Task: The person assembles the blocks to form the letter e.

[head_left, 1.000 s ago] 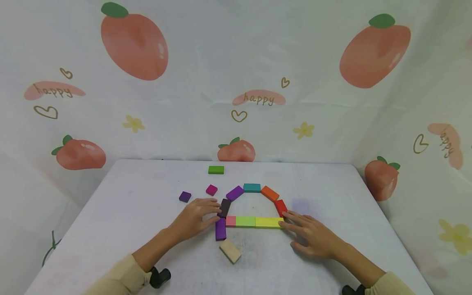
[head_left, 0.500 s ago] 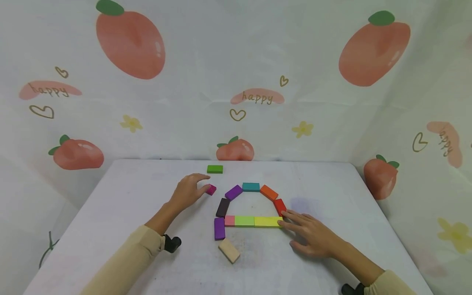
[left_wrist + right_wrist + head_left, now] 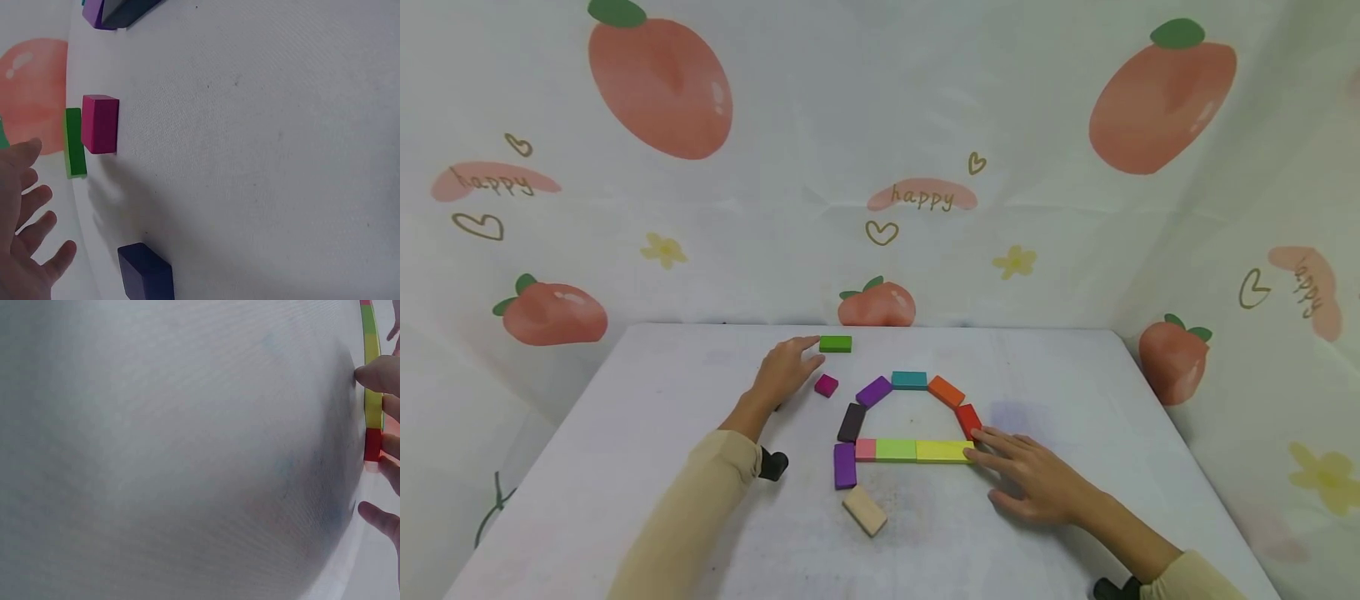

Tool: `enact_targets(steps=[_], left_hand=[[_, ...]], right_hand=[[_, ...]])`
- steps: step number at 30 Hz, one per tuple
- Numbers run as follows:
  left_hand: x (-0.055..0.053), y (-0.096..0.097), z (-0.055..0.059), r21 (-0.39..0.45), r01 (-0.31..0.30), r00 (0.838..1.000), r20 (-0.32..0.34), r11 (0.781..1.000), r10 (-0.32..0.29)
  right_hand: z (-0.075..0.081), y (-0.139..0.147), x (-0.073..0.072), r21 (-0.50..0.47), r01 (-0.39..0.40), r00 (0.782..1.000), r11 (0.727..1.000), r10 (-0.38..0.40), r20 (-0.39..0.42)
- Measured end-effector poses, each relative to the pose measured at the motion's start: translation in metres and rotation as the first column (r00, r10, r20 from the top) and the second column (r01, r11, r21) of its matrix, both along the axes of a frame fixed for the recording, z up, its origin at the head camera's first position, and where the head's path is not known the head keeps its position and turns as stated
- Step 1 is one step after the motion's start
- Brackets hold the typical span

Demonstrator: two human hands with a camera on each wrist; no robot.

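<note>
My left hand (image 3: 784, 368) reaches to the far side of the table, its index fingertip at the left end of a green block (image 3: 835, 344). In the left wrist view that hand (image 3: 28, 219) has spread fingers and holds nothing. A magenta block (image 3: 826, 385) lies just nearer, and a dark blue-purple block (image 3: 145, 272) is mostly hidden under the wrist in the head view. My right hand (image 3: 1033, 477) rests at the right corner of the block outline, fingertips touching the red block (image 3: 969, 422) and the yellow block (image 3: 940, 452).
An arch of black (image 3: 852, 422), purple (image 3: 874, 391), teal (image 3: 909, 381) and orange blocks (image 3: 946, 391) stands over a row with pink (image 3: 866, 450) and lime blocks (image 3: 896, 451). Another purple block (image 3: 845, 466) and a bare wooden block (image 3: 865, 511) lie nearer.
My left hand has left the black block and moved forward, past the magenta block, to the green one. The right hand stays where it was. The blocks keep their places.
</note>
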State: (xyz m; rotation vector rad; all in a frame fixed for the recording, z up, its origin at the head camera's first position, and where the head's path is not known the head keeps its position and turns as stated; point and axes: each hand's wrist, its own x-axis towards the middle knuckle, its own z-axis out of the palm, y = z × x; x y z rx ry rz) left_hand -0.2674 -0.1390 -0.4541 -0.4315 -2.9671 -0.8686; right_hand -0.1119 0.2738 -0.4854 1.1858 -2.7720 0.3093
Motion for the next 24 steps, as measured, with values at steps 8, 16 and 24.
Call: enact_targets(steps=[8,16,24], left_hand=[[-0.005,0.008,-0.002,-0.181,0.088,0.985,0.161,0.980,-0.058],[-0.005,0.015,-0.002,-0.259,0.144,0.977,0.190,0.955,-0.095],[-0.006,0.018,-0.005,-0.295,0.132,0.975,0.209,0.946,-0.071]], right_hand=[[-0.001,0.001,-0.001,-0.005,-0.007,1.000,1.000,0.007,-0.013],[0.000,0.000,0.000,-0.001,0.001,1.000,1.000,-0.001,-0.001],[-0.001,0.000,0.000,-0.002,0.004,1.000,1.000,-0.004,0.000]])
